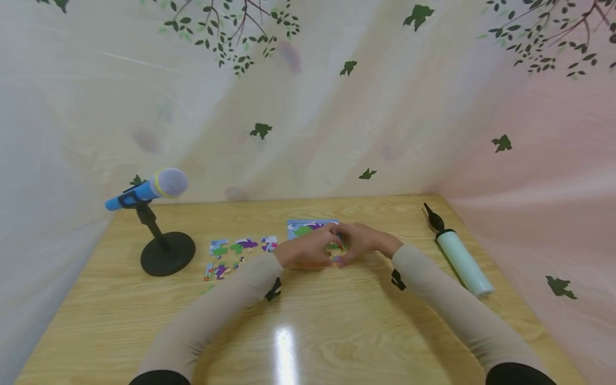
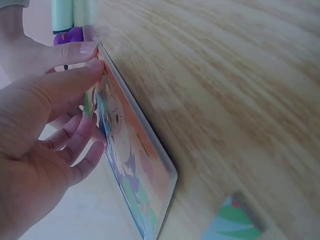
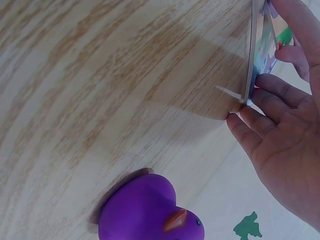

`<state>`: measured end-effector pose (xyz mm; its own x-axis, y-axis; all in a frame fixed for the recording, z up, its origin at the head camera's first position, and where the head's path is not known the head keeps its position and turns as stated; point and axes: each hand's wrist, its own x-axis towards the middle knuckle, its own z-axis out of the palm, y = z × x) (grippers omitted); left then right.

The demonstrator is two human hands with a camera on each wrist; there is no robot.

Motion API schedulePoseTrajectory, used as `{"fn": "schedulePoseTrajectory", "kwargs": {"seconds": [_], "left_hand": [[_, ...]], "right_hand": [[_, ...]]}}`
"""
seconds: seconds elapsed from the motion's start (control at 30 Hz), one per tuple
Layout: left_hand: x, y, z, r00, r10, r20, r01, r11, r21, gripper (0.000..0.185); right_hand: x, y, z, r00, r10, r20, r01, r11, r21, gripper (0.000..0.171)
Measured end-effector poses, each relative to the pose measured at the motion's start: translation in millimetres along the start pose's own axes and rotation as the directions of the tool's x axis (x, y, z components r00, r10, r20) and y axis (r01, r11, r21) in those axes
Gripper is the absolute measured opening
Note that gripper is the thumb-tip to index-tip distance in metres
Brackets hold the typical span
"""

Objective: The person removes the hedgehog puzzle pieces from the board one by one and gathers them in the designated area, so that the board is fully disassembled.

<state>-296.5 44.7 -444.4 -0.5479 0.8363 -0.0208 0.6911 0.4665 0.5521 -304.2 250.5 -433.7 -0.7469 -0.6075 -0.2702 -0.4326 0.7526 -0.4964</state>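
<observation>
A flat puzzle board (image 2: 135, 155) with a cartoon picture lies on the table, partly covered by both hands. My left hand (image 1: 310, 248) reaches over it from the left. Its thumb and fingers close about a small green-edged puzzle piece (image 2: 87, 104), mostly hidden. Across from it, my right hand (image 1: 366, 240) touches the board's edge with fairly straight fingertips (image 3: 270, 102), palm in sight in the right wrist view. The thumbs and fingertips of both hands almost meet over the board's right part. Whether the right thumb also presses the piece cannot be made out.
Several loose puzzle pieces (image 1: 236, 256) lie left of the board. A blue toy microphone (image 1: 144, 190) stands on a round black base (image 1: 167, 255). A mint-green hand pump (image 1: 464, 262) lies at the right. A purple rubber duck (image 3: 142, 210) sits beside the right hand.
</observation>
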Motion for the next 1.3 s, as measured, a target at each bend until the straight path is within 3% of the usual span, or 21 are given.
{"fn": "schedulePoseTrajectory", "kwargs": {"seconds": [0.43,0.57,0.73,1.07,1.3], "left_hand": [[-5.3,-0.1,3.8,0.999,0.014,-0.051,-0.012,0.999,0.041,0.05],[-6.7,1.2,5.8,0.995,0.04,-0.088,-0.028,0.99,0.136,0.049],[-6.4,-0.4,7.1,0.99,0.059,-0.125,-0.023,0.962,0.272,0.047],[-9.0,-2.8,10.1,0.99,0.045,-0.133,0.001,0.946,0.324,0.049],[-16.2,0.0,2.1,0.987,0.031,-0.156,0.028,0.932,0.362,0.048]], "right_hand": [[1.3,-0.3,1.7,0.999,-0.03,-0.01,0.03,1.0,-0.003,0.077],[0.7,-0.2,2.2,1.0,-0.025,-0.012,0.025,1.0,0.003,0.076],[-0.6,-1.9,1.3,1.0,-0.018,-0.009,0.018,1.0,0.01,0.081],[-1.2,-0.2,3.7,1.0,-0.028,-0.009,0.028,1.0,-0.007,0.091],[-2.1,-2.7,1.0,1.0,-0.004,-0.006,0.003,0.999,-0.05,0.103]]}}
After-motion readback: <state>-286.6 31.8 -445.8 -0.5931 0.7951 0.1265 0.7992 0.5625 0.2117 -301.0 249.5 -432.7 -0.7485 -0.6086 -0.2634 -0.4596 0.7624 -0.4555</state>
